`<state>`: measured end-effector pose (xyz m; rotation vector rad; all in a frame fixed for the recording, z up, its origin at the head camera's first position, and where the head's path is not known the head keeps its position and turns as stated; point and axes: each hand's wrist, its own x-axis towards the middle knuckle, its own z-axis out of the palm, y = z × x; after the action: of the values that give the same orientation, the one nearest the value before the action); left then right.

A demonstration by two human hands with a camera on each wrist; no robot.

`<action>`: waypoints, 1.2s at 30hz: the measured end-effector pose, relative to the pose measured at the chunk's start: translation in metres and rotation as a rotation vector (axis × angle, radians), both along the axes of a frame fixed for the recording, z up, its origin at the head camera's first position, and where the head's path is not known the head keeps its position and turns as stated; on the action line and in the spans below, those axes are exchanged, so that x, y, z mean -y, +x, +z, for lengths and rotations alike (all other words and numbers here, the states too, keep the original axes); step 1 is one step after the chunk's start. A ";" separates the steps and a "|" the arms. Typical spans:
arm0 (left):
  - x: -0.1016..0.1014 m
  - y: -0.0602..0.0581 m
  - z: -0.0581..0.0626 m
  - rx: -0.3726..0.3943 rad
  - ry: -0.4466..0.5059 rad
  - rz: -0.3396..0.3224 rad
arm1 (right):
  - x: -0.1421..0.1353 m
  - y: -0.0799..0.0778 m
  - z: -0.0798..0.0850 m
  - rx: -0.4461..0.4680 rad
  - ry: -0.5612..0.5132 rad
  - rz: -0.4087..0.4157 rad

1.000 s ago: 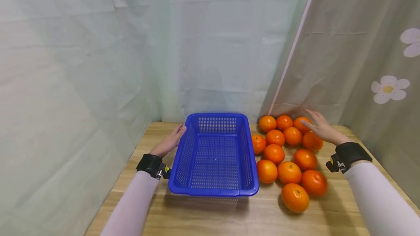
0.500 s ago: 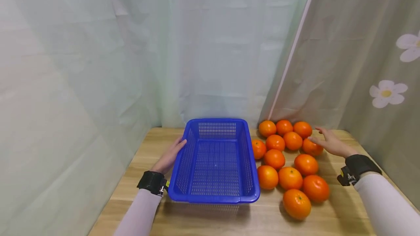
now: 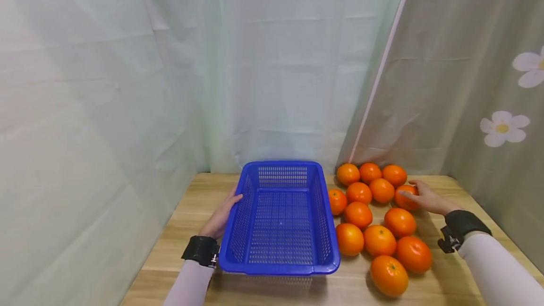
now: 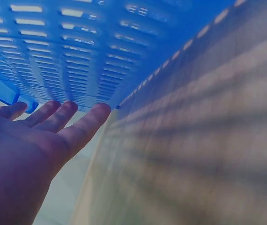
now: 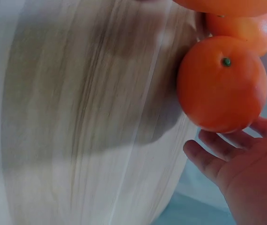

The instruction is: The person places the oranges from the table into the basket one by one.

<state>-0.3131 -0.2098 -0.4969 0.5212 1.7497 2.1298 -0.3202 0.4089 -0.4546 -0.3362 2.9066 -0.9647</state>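
A blue plastic basket [image 3: 280, 223] with slotted walls stands in the middle of the table [image 3: 178, 230]. At its left side is my left hand [image 3: 222, 214], thumb at the rim. The left wrist view shows its fingers [image 4: 84, 125] stretched out along the slotted outer wall. On the right lie several oranges [image 3: 380, 240]. My right hand [image 3: 427, 198] is at the rightmost orange of the second row [image 3: 405, 197], thumb and fingers spread about it. In the right wrist view that orange [image 5: 222, 84] has a green stem spot, and the fingertips are right at its surface.
Pale curtains [image 3: 280, 74] hang behind and to the left of the table, and a grey curtain with white flowers [image 3: 504, 128] hangs at the right. The other oranges sit close together between the basket and my right hand.
My right hand has come down from above the back oranges to the one at the right. My left hand stays at the basket's side. The head view has tilted slightly upward.
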 end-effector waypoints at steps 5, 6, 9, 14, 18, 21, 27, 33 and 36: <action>0.000 0.009 0.003 0.049 0.067 -0.043 | 0.009 0.000 -0.001 0.012 -0.010 0.006; 0.000 0.010 0.004 0.053 0.078 -0.050 | 0.011 0.000 -0.001 0.004 -0.011 0.010; -0.001 0.015 0.008 0.059 0.100 -0.055 | 0.014 0.002 -0.003 -0.027 -0.009 0.021; -0.005 0.016 0.008 0.035 0.092 -0.040 | 0.010 -0.002 -0.014 -0.041 -0.015 0.010; -0.008 0.012 0.009 -0.003 0.056 -0.027 | 0.007 -0.004 -0.018 -0.063 -0.031 -0.002; -0.008 0.010 0.010 0.000 0.059 -0.034 | 0.006 -0.004 -0.017 -0.069 -0.022 -0.011; -0.009 0.011 0.009 0.040 0.089 -0.059 | -0.001 -0.002 -0.014 -0.061 -0.034 -0.027; -0.008 0.010 0.011 0.047 0.089 -0.043 | -0.001 -0.006 -0.004 -0.095 -0.080 -0.027; -0.007 0.010 0.012 0.048 0.079 -0.034 | 0.001 -0.006 0.001 -0.083 -0.092 -0.029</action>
<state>-0.3030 -0.2023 -0.4849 0.5130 1.6249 2.1770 -0.3265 0.4083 -0.4537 -0.3487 2.9543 -1.1179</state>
